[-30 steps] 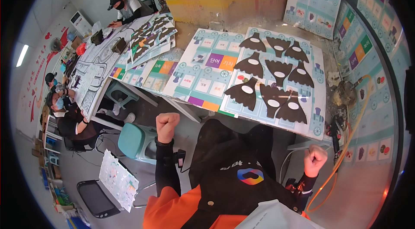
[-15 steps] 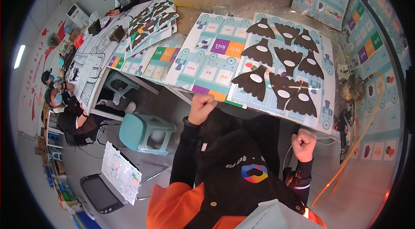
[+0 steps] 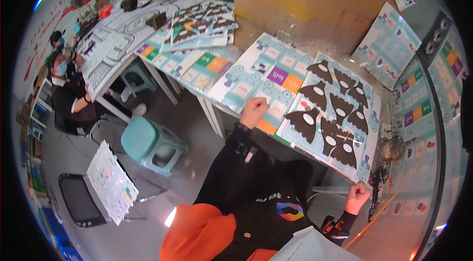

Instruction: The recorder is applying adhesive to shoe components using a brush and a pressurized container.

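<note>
My left hand [image 3: 254, 113] is closed in a fist at the near edge of a printed board [image 3: 241, 74] with teal train drawings and purple and orange blocks. No object shows in it. My right hand [image 3: 358, 197], also a fist with nothing visible in it, is just below the near right corner of a second printed board [image 3: 373, 119]. Several dark fan-shaped pieces [image 3: 312, 94] with wavy edges and white ovals lie on this second board, which overlaps the first. A thin stick crosses the pieces near the front.
A large cardboard box [image 3: 305, 0] stands behind the boards. At right are a hand tool [image 3: 378, 187] and an orange cord [image 3: 404, 182]. Left are a teal stool [image 3: 148, 138], stacked boards [image 3: 202, 22] and a long table [image 3: 118, 34] with people seated around it.
My view has turned and tilted, so the scene sits differently. The left fist is now against the board's near edge, the right one lower and farther right. The dark pieces keep their arrangement.
</note>
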Motion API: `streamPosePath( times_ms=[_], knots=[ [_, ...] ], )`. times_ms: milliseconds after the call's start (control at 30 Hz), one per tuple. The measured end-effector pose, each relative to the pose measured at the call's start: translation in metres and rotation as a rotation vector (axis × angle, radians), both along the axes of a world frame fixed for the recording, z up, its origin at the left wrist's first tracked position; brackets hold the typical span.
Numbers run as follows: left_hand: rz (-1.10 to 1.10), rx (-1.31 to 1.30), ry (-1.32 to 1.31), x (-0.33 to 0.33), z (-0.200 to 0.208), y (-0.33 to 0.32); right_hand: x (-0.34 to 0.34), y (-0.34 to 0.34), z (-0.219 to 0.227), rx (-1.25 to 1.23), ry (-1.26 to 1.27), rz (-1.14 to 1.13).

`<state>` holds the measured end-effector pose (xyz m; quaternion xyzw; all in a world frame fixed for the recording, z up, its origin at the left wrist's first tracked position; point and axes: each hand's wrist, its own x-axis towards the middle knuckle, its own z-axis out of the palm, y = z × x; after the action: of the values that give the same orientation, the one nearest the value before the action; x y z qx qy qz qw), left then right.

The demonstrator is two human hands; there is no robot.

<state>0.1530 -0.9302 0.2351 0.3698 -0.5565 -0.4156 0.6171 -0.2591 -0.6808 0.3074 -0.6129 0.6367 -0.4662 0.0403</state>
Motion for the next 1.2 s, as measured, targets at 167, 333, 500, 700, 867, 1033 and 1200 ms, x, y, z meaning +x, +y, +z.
streamPosePath(
  times_ms=[167, 333, 500, 700, 867, 1033, 1200],
  knots=[
    [-0.095, 0.053, -0.033, 0.011, -0.017, 0.007, -0.031, -0.014, -0.028, 0.031, 0.052, -0.298],
    [-0.331, -0.066, 0.296, 0.032, 0.085, 0.007, 0.015, -0.036, 0.008, 0.032, 0.008, -0.254],
    [-0.797, 0.239, 0.557, 0.057, 0.2, 0.054, 0.194, -0.086, 0.137, -0.161, 0.086, 0.387],
    [-0.898, 0.423, 1.142, 0.045, 0.192, 0.113, 0.324, -0.098, 0.14, -0.182, 0.811, 0.949],
    [-0.693, 0.331, 1.176, 0.064, 0.192, 0.141, 0.335, -0.067, 0.156, -0.128, 0.53, 0.897],
    [-0.599, 0.364, 1.279, 0.066, 0.155, 0.152, 0.299, -0.106, 0.102, 0.091, 0.301, 0.734],
    [-0.693, 0.35, 1.332, 0.05, 0.158, 0.148, 0.316, -0.082, 0.09, -0.401, 0.513, 1.16]
  ],
)
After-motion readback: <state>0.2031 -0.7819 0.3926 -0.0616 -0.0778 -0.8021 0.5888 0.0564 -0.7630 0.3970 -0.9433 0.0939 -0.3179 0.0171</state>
